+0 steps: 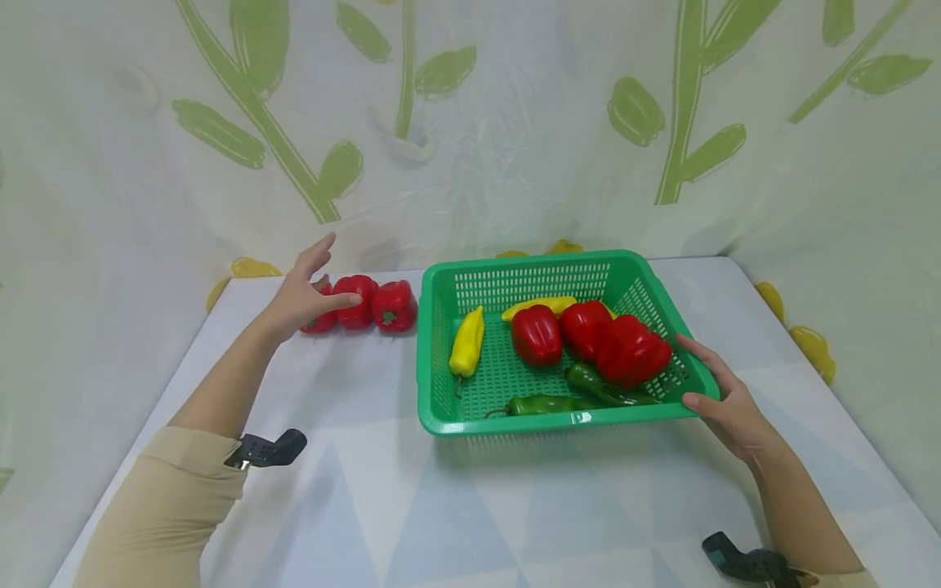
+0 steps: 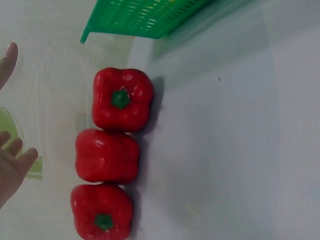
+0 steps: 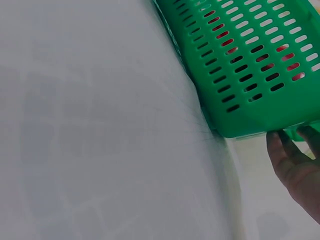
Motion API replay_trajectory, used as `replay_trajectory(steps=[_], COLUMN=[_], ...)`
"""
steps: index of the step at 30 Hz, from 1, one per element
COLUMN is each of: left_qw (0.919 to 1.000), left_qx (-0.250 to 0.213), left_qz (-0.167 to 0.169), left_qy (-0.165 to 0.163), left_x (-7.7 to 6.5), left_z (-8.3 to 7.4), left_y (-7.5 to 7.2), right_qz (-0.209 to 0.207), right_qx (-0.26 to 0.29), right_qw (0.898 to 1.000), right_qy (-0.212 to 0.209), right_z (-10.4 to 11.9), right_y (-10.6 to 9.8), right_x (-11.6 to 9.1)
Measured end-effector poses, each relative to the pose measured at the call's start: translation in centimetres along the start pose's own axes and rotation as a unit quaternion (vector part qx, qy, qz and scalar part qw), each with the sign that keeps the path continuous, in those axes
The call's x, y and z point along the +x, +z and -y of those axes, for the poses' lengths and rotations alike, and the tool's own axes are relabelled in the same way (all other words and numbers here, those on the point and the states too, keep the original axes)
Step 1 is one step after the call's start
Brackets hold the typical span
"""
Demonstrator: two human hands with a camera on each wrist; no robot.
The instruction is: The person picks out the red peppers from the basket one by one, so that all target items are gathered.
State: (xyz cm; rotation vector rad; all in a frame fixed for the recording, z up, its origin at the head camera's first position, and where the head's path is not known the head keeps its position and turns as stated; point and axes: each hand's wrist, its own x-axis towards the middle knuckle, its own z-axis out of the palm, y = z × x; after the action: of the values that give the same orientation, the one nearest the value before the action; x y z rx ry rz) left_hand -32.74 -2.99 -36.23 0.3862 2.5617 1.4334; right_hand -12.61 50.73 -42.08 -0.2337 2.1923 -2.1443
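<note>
My basket (image 1: 478, 427) is green. In it I see red peppers (image 1: 536, 336), yellow peppers (image 1: 467, 343) and green peppers (image 1: 547, 405). On the left are three more red peppers (image 2: 109, 157), two showing green stems (image 2: 120, 99). The far sheet (image 1: 529, 180) has green leaves (image 1: 220, 135); my white table (image 1: 360, 376) has pale blue triangles (image 1: 452, 523).

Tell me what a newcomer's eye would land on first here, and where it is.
Most likely the bright green basket, right of centre on the pale table, with red peppers vivid inside and the right hand holding its right edge. Next would come the row of three red peppers left of the basket, with the left hand spread near them.
</note>
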Motion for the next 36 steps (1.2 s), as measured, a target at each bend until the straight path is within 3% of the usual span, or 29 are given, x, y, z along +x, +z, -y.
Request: replay_trajectory(steps=[7, 14, 21, 31, 36], left_qw=[0.9977, 0.9959, 0.9916, 0.986, 0.985], left_qx=[0.02, 0.025, 0.04, 0.023, -0.012], left_qz=[0.031, 0.05, 0.062, 0.105, 0.143], left_qy=[0.058, 0.072, 0.106, 0.127, 0.096], left_x=[-0.6, -0.9, -1.2, -1.0, -1.3], left_z=[-1.8, -3.4, -5.3, -8.1, -8.6], left_y=[1.4, 3.4, 5.3, 7.4, 8.3], right_qz=[0.002, 0.005, 0.005, -0.004, -0.004], right_qx=[-0.027, -0.091, -0.096, -0.049, -0.056], right_qw=[1.0, 0.995, 0.994, 0.997, 0.996], right_qy=[-0.003, 0.027, 0.051, 0.063, 0.071], right_z=[0.0, 0.6, 1.2, 0.7, 0.5], right_y=[-0.1, -0.3, -0.7, -1.0, -0.5], right_x=[0.2, 0.4, 0.4, 0.1, 0.2])
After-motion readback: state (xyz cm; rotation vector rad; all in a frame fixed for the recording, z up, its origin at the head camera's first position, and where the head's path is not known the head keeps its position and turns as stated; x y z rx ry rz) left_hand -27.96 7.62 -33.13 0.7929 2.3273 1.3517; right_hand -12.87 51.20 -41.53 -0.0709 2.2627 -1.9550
